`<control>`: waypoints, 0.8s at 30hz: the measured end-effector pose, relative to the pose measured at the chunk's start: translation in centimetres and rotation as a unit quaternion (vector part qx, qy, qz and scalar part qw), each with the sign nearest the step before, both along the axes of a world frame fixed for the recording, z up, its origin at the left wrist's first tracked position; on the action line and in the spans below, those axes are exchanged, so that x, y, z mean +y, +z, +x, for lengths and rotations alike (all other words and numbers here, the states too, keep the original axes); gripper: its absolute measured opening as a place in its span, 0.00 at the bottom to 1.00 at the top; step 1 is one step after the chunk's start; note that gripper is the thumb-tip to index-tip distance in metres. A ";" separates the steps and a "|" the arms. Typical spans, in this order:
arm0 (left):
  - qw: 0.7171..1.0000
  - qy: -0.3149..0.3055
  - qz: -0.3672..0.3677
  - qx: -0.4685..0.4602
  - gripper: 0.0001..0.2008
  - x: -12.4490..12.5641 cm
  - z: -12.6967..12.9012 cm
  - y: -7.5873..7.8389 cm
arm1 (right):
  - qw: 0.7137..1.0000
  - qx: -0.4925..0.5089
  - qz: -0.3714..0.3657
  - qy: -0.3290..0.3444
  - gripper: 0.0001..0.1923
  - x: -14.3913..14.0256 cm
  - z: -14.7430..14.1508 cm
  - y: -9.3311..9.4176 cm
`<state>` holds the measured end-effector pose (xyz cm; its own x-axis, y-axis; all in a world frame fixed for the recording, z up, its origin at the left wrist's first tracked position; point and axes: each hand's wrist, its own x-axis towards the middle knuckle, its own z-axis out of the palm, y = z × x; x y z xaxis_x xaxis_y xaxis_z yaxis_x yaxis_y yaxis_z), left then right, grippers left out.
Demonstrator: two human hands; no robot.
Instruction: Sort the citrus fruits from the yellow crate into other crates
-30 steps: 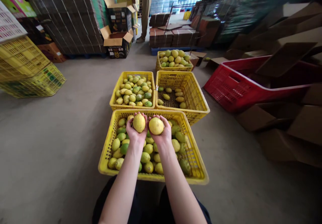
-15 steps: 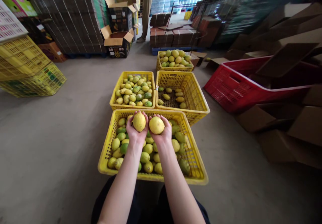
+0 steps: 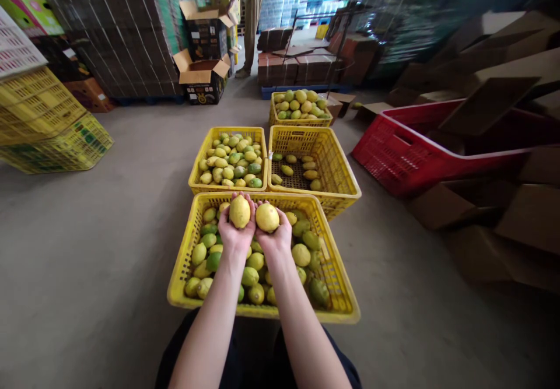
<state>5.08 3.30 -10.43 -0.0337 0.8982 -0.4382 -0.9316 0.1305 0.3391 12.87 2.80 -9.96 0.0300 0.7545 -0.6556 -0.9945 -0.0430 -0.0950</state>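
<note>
Palm up, my left hand cups a yellow lemon, its fingers curled behind the fruit. Beside it my right hand cradles a rounder yellow lemon the same way. The two hands almost touch, both above the near yellow crate, where many green and yellow lemons lie. Just beyond stand two more yellow crates: the left one is well filled with lemons, the right one has several on its floor.
Farther back is another lemon-filled yellow crate. A red crate and loose cardboard boxes lie to the right. Stacked yellow crates stand at left. Open black cartons are near a standing person at the back.
Both hands still hold their lemons and have shifted slightly left in view, together with the whole scene. The right hand sits a little closer to the left.
</note>
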 end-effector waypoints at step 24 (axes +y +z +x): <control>0.976 -0.056 -0.210 -0.024 0.14 1.0 0.7 -4.5 | 1.000 0.000 -0.020 -0.022 0.09 0.3 3.2 -1.8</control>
